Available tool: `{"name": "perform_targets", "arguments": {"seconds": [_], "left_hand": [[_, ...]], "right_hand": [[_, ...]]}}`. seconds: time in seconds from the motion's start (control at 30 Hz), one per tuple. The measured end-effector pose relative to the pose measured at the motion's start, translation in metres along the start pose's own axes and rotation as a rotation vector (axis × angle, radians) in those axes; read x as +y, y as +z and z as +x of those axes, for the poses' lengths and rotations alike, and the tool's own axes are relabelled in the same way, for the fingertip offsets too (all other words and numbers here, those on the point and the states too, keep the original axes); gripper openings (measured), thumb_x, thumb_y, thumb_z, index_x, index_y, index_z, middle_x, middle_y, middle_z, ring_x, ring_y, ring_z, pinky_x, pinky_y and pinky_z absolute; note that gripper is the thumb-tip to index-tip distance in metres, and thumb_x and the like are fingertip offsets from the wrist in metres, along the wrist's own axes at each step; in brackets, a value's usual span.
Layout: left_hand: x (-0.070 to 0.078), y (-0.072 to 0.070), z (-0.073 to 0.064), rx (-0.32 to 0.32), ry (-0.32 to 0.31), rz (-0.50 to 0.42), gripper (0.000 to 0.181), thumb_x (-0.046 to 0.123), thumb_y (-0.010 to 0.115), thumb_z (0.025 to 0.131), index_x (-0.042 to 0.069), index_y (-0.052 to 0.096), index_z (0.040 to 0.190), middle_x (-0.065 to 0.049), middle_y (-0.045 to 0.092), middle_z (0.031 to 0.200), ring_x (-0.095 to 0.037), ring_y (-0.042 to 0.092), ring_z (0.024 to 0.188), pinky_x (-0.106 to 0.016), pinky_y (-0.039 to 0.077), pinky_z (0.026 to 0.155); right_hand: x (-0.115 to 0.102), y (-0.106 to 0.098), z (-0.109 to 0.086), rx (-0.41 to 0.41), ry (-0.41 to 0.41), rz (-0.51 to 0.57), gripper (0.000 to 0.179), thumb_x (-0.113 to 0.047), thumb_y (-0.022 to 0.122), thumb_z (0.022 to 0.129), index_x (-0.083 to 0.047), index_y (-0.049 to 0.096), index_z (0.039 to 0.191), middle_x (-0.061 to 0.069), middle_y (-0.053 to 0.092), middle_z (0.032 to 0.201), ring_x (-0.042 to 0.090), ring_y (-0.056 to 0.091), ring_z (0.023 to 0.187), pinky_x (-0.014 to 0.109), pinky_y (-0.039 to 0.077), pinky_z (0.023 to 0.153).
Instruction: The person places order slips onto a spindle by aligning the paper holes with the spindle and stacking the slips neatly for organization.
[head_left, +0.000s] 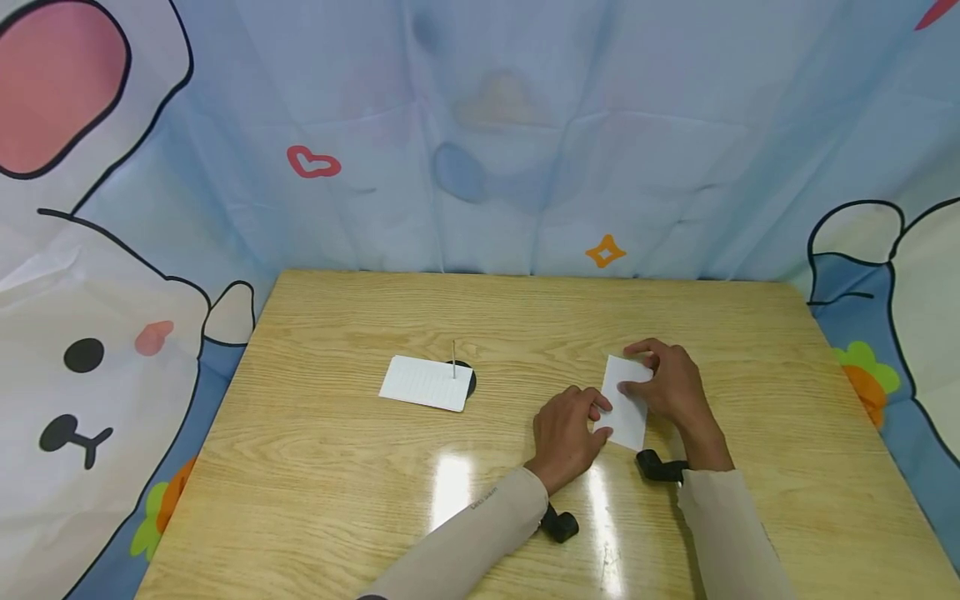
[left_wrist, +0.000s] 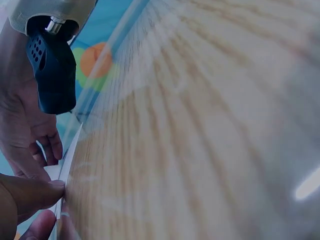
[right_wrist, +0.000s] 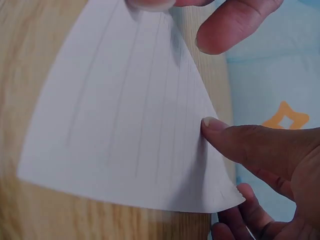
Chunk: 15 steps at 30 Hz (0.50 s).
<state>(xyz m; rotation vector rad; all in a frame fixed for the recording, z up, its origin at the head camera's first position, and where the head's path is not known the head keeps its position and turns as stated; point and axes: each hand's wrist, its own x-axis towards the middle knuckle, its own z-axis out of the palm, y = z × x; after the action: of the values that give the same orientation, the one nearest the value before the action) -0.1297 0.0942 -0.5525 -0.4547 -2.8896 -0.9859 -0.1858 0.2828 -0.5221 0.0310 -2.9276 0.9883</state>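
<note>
A small ruled white sheet of paper (head_left: 624,417) lies between both hands on the right half of the table, slightly bowed in the right wrist view. My left hand (head_left: 568,433) pinches its left edge between thumb and fingers. My right hand (head_left: 672,387) grips the far right part, the thumb (right_wrist: 235,137) on the ruled face and the other fingers behind the edge. Further left, ruled white sheets (head_left: 420,382) sit on a paper spike, whose thin upright pin (head_left: 453,360) pokes through them. The spike's round black base (head_left: 472,382) shows partly beneath.
The wooden table (head_left: 315,467) reflects light near its front. A blue cartoon-print curtain (head_left: 525,167) hangs behind the table and along its sides. Black wrist-mounted devices (head_left: 660,467) stick out from both sleeves close to the tabletop.
</note>
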Motion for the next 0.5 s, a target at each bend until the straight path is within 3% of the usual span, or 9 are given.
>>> {"name": "perform_targets", "arguments": {"seconds": [0.13,0.23,0.37,0.5], "left_hand": [[0.000,-0.001,0.000,-0.005,0.007,0.003,0.027,0.032,0.092,0.085,0.034,0.076,0.107,0.018,0.065,0.092,0.004,0.054,0.075,-0.011,0.033,0.060],[-0.001,-0.002,0.000,-0.019,0.014,-0.008,0.027,0.031,0.091,0.086,0.033,0.076,0.108,0.018,0.065,0.092,0.004,0.053,0.075,-0.011,0.034,0.060],[-0.002,-0.004,-0.001,-0.039,0.020,-0.031,0.026,0.029,0.090,0.086,0.033,0.076,0.108,0.017,0.066,0.093,0.004,0.053,0.075,-0.012,0.035,0.061],[-0.005,-0.005,-0.001,-0.046,0.022,-0.051,0.027,0.028,0.090,0.086,0.032,0.076,0.108,0.016,0.066,0.094,0.004,0.053,0.077,-0.012,0.036,0.062]], "right_hand": [[-0.002,-0.002,0.000,-0.021,0.013,0.014,0.051,-0.003,0.090,0.079,0.002,0.069,0.125,0.035,0.062,0.118,0.048,0.060,0.104,0.043,0.048,0.076],[-0.003,-0.005,-0.001,-0.034,0.019,0.006,0.036,-0.002,0.085,0.084,0.000,0.072,0.117,0.032,0.065,0.123,0.047,0.060,0.111,0.045,0.048,0.081],[-0.004,-0.010,-0.002,-0.060,0.025,-0.021,0.015,-0.003,0.078,0.091,-0.006,0.078,0.106,0.027,0.073,0.122,0.045,0.065,0.109,0.037,0.048,0.076],[-0.004,-0.018,-0.004,-0.091,0.029,-0.024,0.014,-0.002,0.073,0.095,-0.008,0.081,0.105,0.026,0.074,0.119,0.045,0.068,0.105,0.032,0.051,0.070]]}}
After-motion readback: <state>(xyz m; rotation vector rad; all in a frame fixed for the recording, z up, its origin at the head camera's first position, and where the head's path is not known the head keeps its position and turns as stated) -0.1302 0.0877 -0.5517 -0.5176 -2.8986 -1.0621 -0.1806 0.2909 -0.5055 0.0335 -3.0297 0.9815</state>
